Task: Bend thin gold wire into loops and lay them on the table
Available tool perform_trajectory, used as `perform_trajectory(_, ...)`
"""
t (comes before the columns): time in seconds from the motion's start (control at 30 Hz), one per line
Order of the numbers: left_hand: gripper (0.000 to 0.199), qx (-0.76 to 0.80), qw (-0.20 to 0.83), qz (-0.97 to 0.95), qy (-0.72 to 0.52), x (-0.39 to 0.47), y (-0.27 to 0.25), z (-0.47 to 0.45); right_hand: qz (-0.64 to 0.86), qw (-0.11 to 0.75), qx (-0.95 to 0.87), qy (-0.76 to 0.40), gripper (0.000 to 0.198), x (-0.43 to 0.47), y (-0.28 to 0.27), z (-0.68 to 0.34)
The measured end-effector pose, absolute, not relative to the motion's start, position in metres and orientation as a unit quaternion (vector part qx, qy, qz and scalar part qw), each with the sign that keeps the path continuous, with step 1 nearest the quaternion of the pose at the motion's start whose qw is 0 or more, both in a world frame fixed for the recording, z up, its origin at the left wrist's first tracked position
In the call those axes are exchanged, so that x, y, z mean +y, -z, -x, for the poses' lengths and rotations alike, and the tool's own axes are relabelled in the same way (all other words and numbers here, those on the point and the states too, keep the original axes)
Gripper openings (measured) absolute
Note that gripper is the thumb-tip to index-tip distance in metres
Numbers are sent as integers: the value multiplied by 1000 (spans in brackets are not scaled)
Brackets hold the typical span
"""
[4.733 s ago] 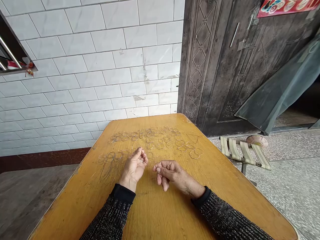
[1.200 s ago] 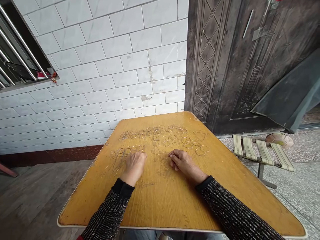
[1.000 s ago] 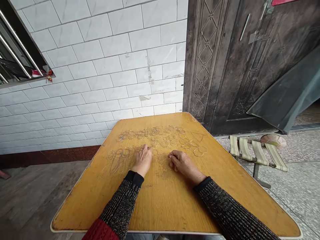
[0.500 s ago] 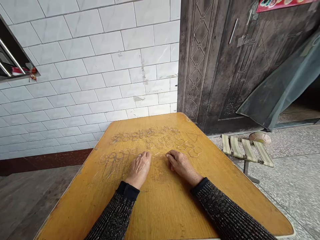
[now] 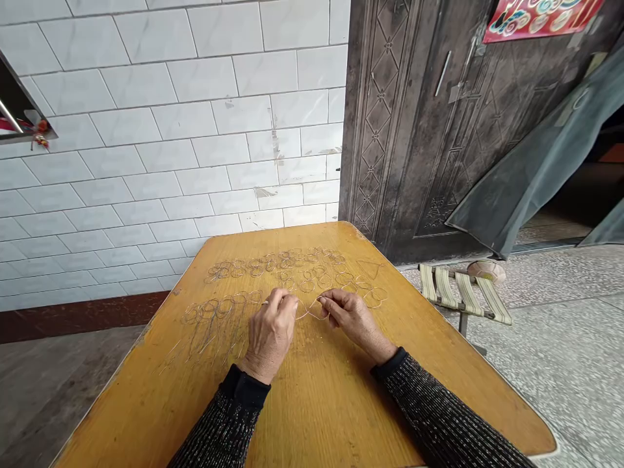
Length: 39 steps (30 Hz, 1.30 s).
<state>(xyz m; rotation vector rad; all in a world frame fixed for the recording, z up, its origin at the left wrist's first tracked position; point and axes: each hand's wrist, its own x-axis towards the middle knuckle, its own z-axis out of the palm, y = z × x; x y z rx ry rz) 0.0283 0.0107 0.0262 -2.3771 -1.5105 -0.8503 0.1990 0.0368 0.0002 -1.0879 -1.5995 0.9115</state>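
A thin copper-coloured wire (image 5: 308, 312), bent into curves that cross in the middle, spans the gap between my hands. My left hand (image 5: 273, 328) pinches its left end, knuckles up, and a ring shows on one finger. On the other side my right hand (image 5: 351, 318) grips the right end between thumb and forefinger. Just beyond the hands lie several looped wire shapes (image 5: 324, 278) in a row. Left of my left hand are wire loops with long straight tails (image 5: 214, 318). The fingertips of my left hand are partly hidden.
The wooden table (image 5: 331, 403) has rounded corners and meets a white tiled wall (image 5: 209, 149). Another row of wire loops (image 5: 268, 262) lies toward its far edge. At right stand a striped folding stool (image 5: 463, 292), a dark carved door (image 5: 414, 162) and a hanging grey curtain (image 5: 531, 175).
The wire between my hands now shows crossing curves, where before it lay nearly flat. My left hand has risen slightly, with its knuckles more bent. The whole view has shifted a little.
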Motion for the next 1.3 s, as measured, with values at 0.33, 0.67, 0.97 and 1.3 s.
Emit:
perform_trajectory(0.33, 26, -475, -313, 772, 283, 23, -14, -30, 435, 467, -664, -389, 23, 32, -2, -196)
perform_trajectory(0.67, 22, -500, -415, 660, 377, 23, -8, -36, 419, 466, -586, -514, 38, 29, -8, -193)
perform_trajectory(0.97, 21, -465, -477, 536, 518, 26, -14, -32, 391, 492, -535, -565, 28, 24, -10, -188)
perform_trajectory(1.3, 29, -413, -536, 374, 635, 35, -17, -22, 421, 417, -602, -536, 14, 25, 2, -187)
